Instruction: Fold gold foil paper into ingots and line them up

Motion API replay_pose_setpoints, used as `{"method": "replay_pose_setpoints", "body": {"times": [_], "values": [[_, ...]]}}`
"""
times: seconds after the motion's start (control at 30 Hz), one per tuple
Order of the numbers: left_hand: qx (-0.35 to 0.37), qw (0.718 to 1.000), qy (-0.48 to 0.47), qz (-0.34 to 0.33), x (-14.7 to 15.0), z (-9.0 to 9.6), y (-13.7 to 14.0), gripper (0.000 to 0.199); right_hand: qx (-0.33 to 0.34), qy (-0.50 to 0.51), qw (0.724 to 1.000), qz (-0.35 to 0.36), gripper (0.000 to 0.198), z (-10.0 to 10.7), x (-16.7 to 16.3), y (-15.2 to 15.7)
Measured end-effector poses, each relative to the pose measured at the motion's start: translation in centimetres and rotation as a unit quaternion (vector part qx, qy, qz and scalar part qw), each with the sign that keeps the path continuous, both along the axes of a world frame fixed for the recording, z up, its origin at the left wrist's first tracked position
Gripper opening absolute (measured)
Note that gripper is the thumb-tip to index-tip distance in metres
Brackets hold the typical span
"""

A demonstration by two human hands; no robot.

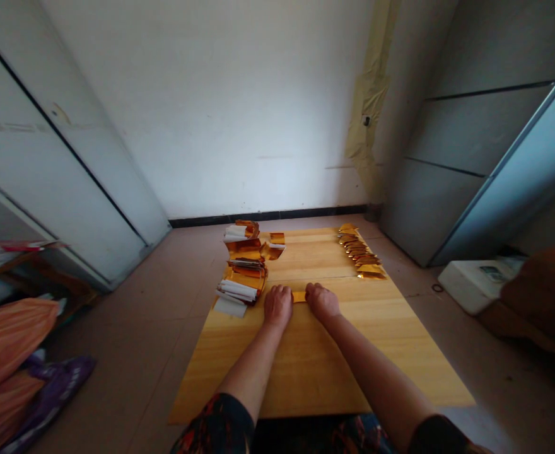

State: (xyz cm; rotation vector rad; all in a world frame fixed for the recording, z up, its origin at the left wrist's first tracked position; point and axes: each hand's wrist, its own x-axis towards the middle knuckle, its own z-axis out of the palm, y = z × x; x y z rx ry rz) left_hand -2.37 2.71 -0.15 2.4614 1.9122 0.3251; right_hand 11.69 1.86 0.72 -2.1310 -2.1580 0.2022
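A small strip of gold foil paper (299, 297) lies between my two hands, low over the wooden tabletop (325, 359). My left hand (278, 304) is closed on its left end, fingers curled. On the right end my right hand (322, 301) is closed as well. Just left of my left hand sit stacks of gold paper sheets (246, 274) with white backs, some bent and curling. Past my right hand, a row of folded gold paper pieces (359, 252) overlaps along the table's right side. My fingertips are partly hidden.
A white wall (258, 126) rises behind the table. Grey cabinets (467, 139) stand at the right, with a white box (471, 287) on the floor beside them. Orange and purple bags (17, 334) lie at the left. A dark ring (437, 287) is on the floor.
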Motion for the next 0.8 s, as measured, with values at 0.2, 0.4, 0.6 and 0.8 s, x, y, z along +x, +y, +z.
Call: {"method": "replay_pose_setpoints", "body": {"times": [0.2, 0.4, 0.6, 0.8], "values": [[-0.004, 0.999, -0.05, -0.002, -0.6, 0.2, -0.4, 0.012, -0.025, 0.054, 0.998, -0.038, 0.023, 1.2, -0.4, -0.3], [-0.011, 0.997, -0.069, 0.015, -0.8, 0.0, -0.5, 0.012, -0.038, 0.057, 0.995, -0.073, 0.033, 1.8, -1.4, -0.3], [-0.024, 0.996, -0.078, 0.025, -0.9, -0.1, -0.5, 0.012, -0.06, 0.087, 0.991, -0.087, 0.028, 1.6, -0.9, 0.1], [-0.037, 0.994, -0.099, 0.006, -1.6, -0.5, -0.2, 0.013, -0.061, 0.134, 0.985, -0.086, 0.016, 0.6, 1.0, 0.8]]}}
